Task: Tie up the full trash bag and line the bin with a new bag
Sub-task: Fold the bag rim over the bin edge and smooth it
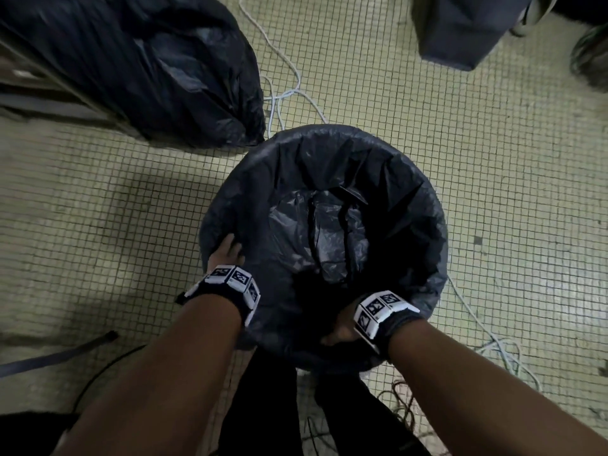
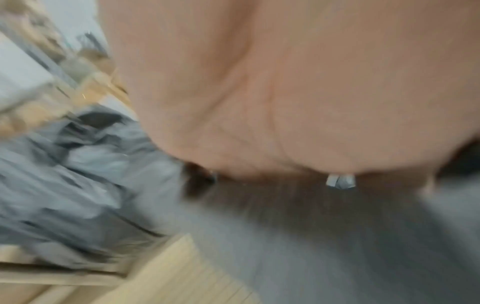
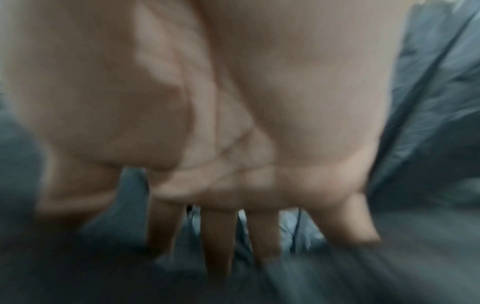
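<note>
A round bin stands on the tiled floor, lined with a black bag [image 1: 329, 225] whose edge is folded over the rim [image 1: 439, 205]. The full black trash bag [image 1: 148, 70] lies on the floor at the upper left, also blurred in the left wrist view [image 2: 64, 185]. My left hand [image 1: 227, 255] rests on the liner at the bin's left rim; its palm [image 2: 259, 92] fills the wrist view and its fingers are mostly hidden. My right hand [image 1: 339, 327] is at the near rim, inside the bin, with straight spread fingers [image 3: 218, 236] against the liner [image 3: 428, 102].
A white cord [image 1: 286, 93] loops on the floor behind the bin and another [image 1: 500, 350] runs to its right. A dark box [image 1: 467, 28] stands at the upper right. A black cable [image 1: 98, 366] lies at the left. My legs [image 1: 263, 406] are just below the bin.
</note>
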Tool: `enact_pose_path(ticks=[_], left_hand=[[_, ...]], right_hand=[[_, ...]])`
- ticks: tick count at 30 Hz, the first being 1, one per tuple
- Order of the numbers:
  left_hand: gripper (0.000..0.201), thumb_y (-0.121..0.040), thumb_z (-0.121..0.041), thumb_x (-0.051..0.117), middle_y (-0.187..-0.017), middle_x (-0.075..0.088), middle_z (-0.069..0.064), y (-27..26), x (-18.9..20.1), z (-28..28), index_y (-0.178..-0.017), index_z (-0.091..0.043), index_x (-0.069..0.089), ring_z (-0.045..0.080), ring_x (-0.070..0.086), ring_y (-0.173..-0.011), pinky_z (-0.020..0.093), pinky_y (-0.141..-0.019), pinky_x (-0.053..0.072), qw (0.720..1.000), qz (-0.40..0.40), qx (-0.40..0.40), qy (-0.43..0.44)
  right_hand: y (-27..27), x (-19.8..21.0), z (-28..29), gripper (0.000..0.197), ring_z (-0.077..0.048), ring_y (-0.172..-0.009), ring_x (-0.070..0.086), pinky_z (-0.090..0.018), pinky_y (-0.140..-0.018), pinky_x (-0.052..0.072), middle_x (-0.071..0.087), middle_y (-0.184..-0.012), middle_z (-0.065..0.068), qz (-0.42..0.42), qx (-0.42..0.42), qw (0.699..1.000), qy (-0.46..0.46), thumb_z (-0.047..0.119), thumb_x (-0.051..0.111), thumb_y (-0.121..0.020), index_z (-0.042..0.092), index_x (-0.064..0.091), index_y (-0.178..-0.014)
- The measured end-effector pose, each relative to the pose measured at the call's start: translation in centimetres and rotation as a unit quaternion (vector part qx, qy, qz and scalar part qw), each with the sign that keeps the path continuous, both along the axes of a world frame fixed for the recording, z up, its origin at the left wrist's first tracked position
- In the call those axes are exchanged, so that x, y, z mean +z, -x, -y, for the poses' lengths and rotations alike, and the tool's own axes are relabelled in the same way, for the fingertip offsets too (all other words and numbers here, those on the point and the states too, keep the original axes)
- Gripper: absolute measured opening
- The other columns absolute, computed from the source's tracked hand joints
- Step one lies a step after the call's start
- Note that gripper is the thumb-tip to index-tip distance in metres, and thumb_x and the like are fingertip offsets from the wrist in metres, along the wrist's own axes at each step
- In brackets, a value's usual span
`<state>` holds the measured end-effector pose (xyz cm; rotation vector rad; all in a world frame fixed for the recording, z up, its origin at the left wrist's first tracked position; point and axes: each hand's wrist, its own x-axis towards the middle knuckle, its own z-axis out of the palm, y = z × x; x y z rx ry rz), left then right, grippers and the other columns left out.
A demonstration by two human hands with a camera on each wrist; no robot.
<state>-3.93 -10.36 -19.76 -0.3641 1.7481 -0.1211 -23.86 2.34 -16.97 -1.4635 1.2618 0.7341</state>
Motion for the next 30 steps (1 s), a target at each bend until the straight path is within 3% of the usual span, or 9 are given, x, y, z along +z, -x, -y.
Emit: enact_pose_path(ticks=[2,5,8,10,15,22,24,26,30], left_hand=[[0.069,-0.101,-0.066,0.016,-0.168,0.007,0.006,-1.0,0.5,-0.5,-0.159,-0.029,0.019,0.029,-0.002,-0.155,0.055,-0.120,-0.015,0.999,-0.034,0.025,-0.003],[0.075,-0.096,-0.072,0.007,-0.164,0.028,0.001,-2.6,0.6,-1.7,-0.153,-0.033,0.037,0.026,0.009,-0.154,0.051,-0.122,-0.013,0.983,-0.166,0.068,-0.028],[0.099,-0.078,-0.088,-0.006,-0.162,0.031,-0.007,-4.8,0.4,-3.8,-0.154,-0.036,0.032,0.020,0.012,-0.154,0.044,-0.121,-0.017,0.956,-0.259,0.085,-0.107],[0.105,-0.073,-0.094,0.001,-0.164,0.025,-0.007,-6.0,0.3,-4.9,-0.157,-0.035,0.023,0.020,0.010,-0.153,0.043,-0.120,-0.018,0.954,-0.263,0.049,-0.138],[0.058,-0.098,-0.060,0.041,-0.152,0.043,-0.009,-7.5,-0.6,-5.6,-0.151,-0.037,0.033,0.022,0.031,-0.142,0.043,-0.123,-0.002,0.940,-0.329,-0.001,-0.089],[0.040,-0.098,-0.031,0.054,-0.131,0.060,-0.007,-8.0,-1.5,-6.9,-0.138,-0.031,0.052,0.025,0.045,-0.128,0.044,-0.122,0.007,0.910,-0.412,0.013,-0.036],[0.043,-0.094,-0.036,0.061,-0.133,0.061,-0.004,-8.2,-1.3,-7.4,-0.137,-0.028,0.057,0.028,0.045,-0.132,0.048,-0.123,0.007,0.896,-0.442,0.029,-0.023],[0.062,-0.082,-0.055,0.070,-0.138,0.059,-0.001,-8.4,-0.8,-8.4,-0.136,-0.025,0.060,0.031,0.044,-0.138,0.053,-0.122,0.006,0.878,-0.475,0.051,-0.022],[0.086,-0.081,-0.080,0.043,-0.153,0.045,-0.003,-7.4,-0.3,-12.6,-0.147,-0.026,0.047,0.027,0.032,-0.147,0.055,-0.122,0.002,0.862,-0.493,0.082,-0.082]], right_hand=[[0.6,-2.5,-3.3,0.070,-0.023,-0.148,0.020,-0.041,-0.119,0.010,0.020,-0.162,0.006,-0.016,0.032,0.999,-0.022,0.072,0.034,-0.092,0.035,0.030,-0.152],[0.9,-4.3,-6.0,0.068,-0.026,-0.149,0.018,-0.059,-0.115,0.008,0.018,-0.163,0.009,-0.046,-0.013,0.998,-0.030,0.080,0.016,-0.088,0.050,0.027,-0.148],[0.6,-4.4,-6.8,0.080,-0.024,-0.136,0.041,-0.052,-0.109,0.023,0.046,-0.149,0.004,-0.041,-0.013,0.993,0.110,0.082,0.005,-0.082,0.043,0.039,-0.143],[-0.1,-4.2,-7.7,0.088,-0.023,-0.127,0.050,-0.045,-0.105,0.031,0.057,-0.137,0.002,-0.031,0.011,0.978,0.204,0.083,-0.002,-0.080,0.037,0.043,-0.140],[-2.9,-4.6,-10.1,0.085,-0.027,-0.125,0.050,-0.044,-0.103,0.035,0.054,-0.139,-0.001,-0.010,0.077,0.967,0.244,0.082,0.006,-0.082,0.033,0.024,-0.149],[-4.4,-4.9,-11.7,0.077,-0.025,-0.121,0.055,-0.042,-0.105,0.034,0.063,-0.131,0.001,-0.062,0.066,0.947,0.309,0.073,0.005,-0.088,0.028,0.043,-0.138],[-4.3,-4.2,-12.0,0.080,-0.024,-0.118,0.055,-0.043,-0.103,0.035,0.065,-0.126,0.002,-0.065,0.056,0.941,0.326,0.076,0.008,-0.088,0.026,0.047,-0.137],[-3.8,-3.3,-12.7,0.080,-0.025,-0.114,0.057,-0.045,-0.101,0.039,0.068,-0.117,0.001,-0.056,0.030,0.931,0.359,0.078,0.019,-0.088,0.023,0.055,-0.132],[-1.9,-2.0,-15.2,0.064,-0.025,-0.121,0.056,-0.049,-0.104,0.038,0.068,-0.117,0.001,-0.058,-0.051,0.903,0.422,0.068,0.053,-0.084,0.020,0.063,-0.126]])
